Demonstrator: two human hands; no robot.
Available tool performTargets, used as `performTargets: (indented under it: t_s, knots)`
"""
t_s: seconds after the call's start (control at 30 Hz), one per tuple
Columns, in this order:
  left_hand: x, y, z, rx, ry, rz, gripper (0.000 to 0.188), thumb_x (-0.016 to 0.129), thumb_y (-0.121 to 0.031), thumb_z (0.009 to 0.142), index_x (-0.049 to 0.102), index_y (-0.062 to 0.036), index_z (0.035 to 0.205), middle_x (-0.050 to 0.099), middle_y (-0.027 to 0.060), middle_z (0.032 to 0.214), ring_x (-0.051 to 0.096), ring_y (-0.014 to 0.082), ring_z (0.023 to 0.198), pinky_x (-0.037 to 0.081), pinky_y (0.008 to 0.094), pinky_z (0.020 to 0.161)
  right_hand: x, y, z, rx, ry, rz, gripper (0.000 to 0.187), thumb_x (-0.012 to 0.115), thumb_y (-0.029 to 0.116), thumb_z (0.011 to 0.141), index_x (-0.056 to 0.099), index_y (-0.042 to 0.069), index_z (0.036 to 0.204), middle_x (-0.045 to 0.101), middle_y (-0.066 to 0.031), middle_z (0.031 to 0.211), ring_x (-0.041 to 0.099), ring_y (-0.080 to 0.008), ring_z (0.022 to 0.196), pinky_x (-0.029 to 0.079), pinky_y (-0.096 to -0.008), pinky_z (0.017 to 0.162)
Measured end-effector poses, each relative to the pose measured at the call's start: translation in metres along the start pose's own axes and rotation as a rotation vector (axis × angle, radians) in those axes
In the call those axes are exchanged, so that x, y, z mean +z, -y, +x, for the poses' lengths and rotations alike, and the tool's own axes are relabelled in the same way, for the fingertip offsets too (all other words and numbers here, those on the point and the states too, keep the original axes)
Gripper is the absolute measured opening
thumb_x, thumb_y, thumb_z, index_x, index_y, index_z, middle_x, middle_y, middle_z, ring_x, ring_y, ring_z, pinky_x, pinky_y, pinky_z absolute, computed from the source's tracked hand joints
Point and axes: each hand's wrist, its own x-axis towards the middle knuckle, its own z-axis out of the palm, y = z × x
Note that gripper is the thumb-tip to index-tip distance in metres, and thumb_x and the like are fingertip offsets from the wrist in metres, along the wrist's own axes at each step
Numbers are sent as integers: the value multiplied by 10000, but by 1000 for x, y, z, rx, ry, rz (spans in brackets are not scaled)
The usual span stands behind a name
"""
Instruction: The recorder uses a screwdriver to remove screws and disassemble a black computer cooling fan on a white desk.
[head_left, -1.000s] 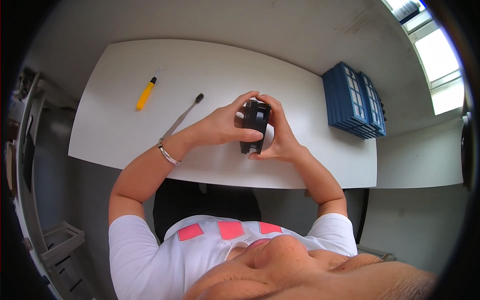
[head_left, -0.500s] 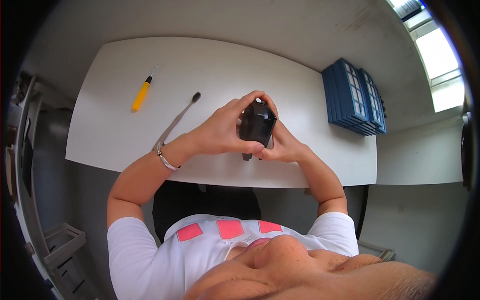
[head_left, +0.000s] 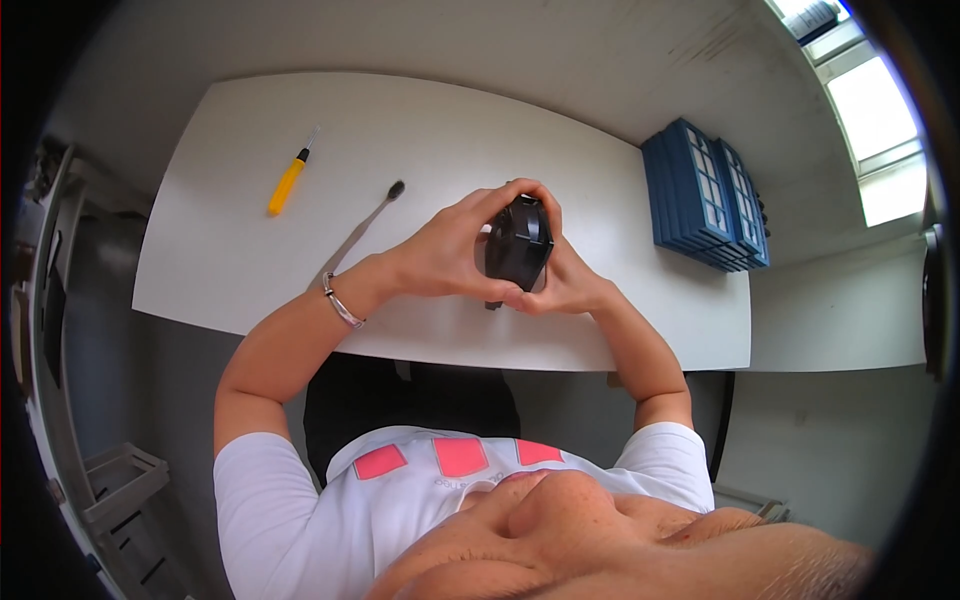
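A glossy black plastic device (head_left: 522,245) with angled edges is held up over the white table (head_left: 220,260); I cannot make out its exact kind. Curled around its left side is my left hand (head_left: 440,247), thumb below and fingers over the top. My right hand (head_left: 572,282) grips the right side, its fingers partly hidden behind the device. The two thumbs meet at the near end. Left of my hands lies a thin brush (head_left: 365,228) with a grey handle and dark head, its near end close to my left wrist. Farther left rests a yellow and black screwdriver (head_left: 288,186).
Stacked blue trays or frames (head_left: 685,195) with pale panels stand at the table's far right, by the wall. A window (head_left: 870,105) is at upper right. A light plastic rack (head_left: 125,485) stands on the floor at lower left. The table's near edge runs under my forearms.
Both hands still hold the black device, which has turned slightly and risen a little in the picture. The view has shifted slightly; the screwdriver and brush lie as before.
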Motion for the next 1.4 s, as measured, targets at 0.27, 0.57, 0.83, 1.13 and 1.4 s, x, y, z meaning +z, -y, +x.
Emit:
performTargets:
  t_s: [0.27,0.57,0.83,1.13,1.4]
  knots:
    - [-3,4,1,-76,-16,-385,1240,871,-450,716,45,-198,1606,234,217,1586,360,376,1434,336,456,1159,-8,-15,1,-302,-310,-631,1148,911,141,570,231,175,1495,349,-176,1394,433,-373,1287,505,-485,957]
    - [-6,7,-3,-211,7,-244,1052,795,-414,802,155,-139,1590,469,232,1412,491,373,1332,420,434,1090,-2,-13,0,-448,-257,-537,1281,970,305,558,172,163,1550,295,-188,1476,390,-380,1342,464,-503,1006]
    - [6,8,-2,-124,-146,-138,987,821,-309,784,241,-112,1558,520,197,1286,602,300,1176,538,398,961,3,6,-4,12,-239,-66,1266,886,460,666,78,152,1590,266,-245,1525,523,-371,1263,480,-475,1018]
    - [7,-1,-2,-57,-62,-62,962,829,-253,737,306,-133,1535,469,173,1340,598,304,1169,551,409,975,1,4,-8,126,-36,-2,1197,768,304,750,-94,115,1558,314,-284,1503,452,-397,1359,450,-482,1068]
    - [7,-4,-2,1,-42,2,1005,857,-277,698,311,-136,1530,455,176,1373,570,340,1225,536,444,1002,-3,11,-5,82,60,-118,1193,731,287,715,-127,128,1529,364,-298,1482,420,-429,1384,368,-517,1145]
